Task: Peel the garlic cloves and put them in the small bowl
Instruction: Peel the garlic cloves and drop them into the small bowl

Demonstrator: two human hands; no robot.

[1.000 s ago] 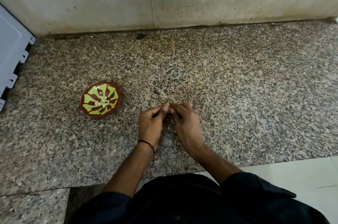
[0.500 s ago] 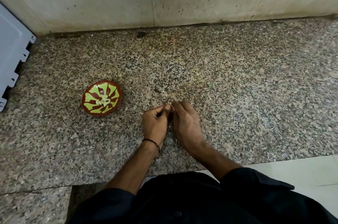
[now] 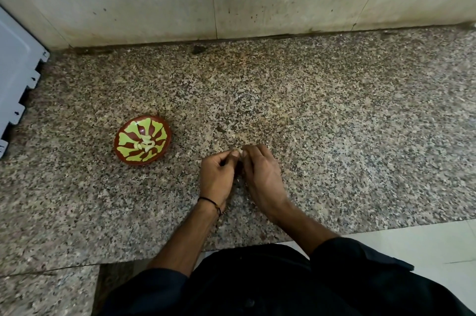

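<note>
Garlic clove (image 3: 241,153) pinched between curled fingertips of left hand (image 3: 216,176) and right hand (image 3: 260,176); small bowl (image 3: 123,154) holds peeled cloves (image 3: 145,145).

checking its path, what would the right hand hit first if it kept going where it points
The left hand: the right hand points forward-left and their fingertips meet around a small pale garlic clove. The round red-brown bowl with green pattern lies farther left, seemingly off that line.

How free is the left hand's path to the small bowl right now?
Likely yes: only bare countertop lies between the left hand and the small bowl to its left. But it and the right hand are pinching what looks like a garlic clove.
</note>
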